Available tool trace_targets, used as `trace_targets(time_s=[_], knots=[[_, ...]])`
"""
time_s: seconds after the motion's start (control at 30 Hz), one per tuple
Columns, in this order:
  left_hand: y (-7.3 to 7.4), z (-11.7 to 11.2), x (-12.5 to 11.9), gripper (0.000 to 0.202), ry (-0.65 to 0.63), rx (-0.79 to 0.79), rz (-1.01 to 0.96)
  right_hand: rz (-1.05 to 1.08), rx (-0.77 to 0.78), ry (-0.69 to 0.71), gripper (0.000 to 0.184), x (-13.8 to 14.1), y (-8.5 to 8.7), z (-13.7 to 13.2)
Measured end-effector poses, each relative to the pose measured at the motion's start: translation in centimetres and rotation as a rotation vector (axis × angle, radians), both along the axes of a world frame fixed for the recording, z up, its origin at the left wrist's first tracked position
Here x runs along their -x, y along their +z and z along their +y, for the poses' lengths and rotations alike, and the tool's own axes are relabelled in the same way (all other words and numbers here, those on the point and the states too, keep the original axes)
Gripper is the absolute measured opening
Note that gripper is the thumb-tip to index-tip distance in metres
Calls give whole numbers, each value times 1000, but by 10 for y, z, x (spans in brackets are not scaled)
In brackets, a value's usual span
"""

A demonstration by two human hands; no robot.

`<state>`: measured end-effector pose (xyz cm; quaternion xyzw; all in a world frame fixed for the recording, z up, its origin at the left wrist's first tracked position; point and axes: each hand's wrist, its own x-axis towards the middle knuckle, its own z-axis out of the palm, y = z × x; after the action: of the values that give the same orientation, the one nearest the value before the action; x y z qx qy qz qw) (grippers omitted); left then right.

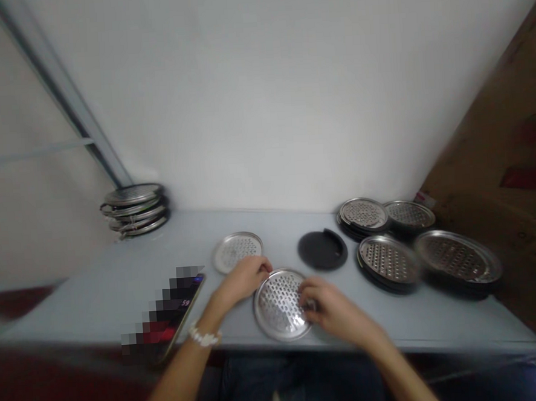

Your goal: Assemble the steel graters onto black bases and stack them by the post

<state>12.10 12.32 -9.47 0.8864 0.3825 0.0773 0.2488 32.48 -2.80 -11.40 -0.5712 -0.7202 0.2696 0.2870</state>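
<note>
A round metal grater plate (281, 302), shiny and with rows of raised holes, lies near the table's front edge between my hands. My left hand (248, 275) is closed, its fingertips at the plate's upper left rim. At the right rim my right hand (331, 308) grips with bent fingers. Behind my left hand rests another round grater plate (238, 250), paler and flat on the table. A round black plastic base (322, 250) with a raised piece on its edge sits beyond my right hand.
To the right stand several stacks of round graters, including a near stack (387, 260) and a larger one (457, 258). Another stack (135, 208) is at the far left. A phone (179, 318), partly pixelated, lies left on the table (197, 229). Brown cardboard (514, 209) borders the right.
</note>
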Motion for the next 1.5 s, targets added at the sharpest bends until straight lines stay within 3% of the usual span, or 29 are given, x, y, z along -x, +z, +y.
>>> trace_targets(time_s=[0.23,0.57,0.73,0.87,0.97,1.13,1.5], knots=[[-6,2,0,20,49,-57,-46,-91,-88,-15,16,-3,2,-2],[1,-3,0,18,29,-17,-58,-34,-71,-71,4,2,1,0],[0,-3,0,16,24,2,-70,-103,-55,-144,17,8,2,0],[2,-4,0,15,11,6,-60,-73,-50,-125,31,5,0,-1],[2,0,2,13,56,-76,-50,-42,-54,-119,36,2,-2,-1],[-4,13,13,17,212,-304,53,-3,-105,-101,25,-4,-3,1],[-13,14,15,7,121,-236,92,37,-272,-240,24,-26,0,3]])
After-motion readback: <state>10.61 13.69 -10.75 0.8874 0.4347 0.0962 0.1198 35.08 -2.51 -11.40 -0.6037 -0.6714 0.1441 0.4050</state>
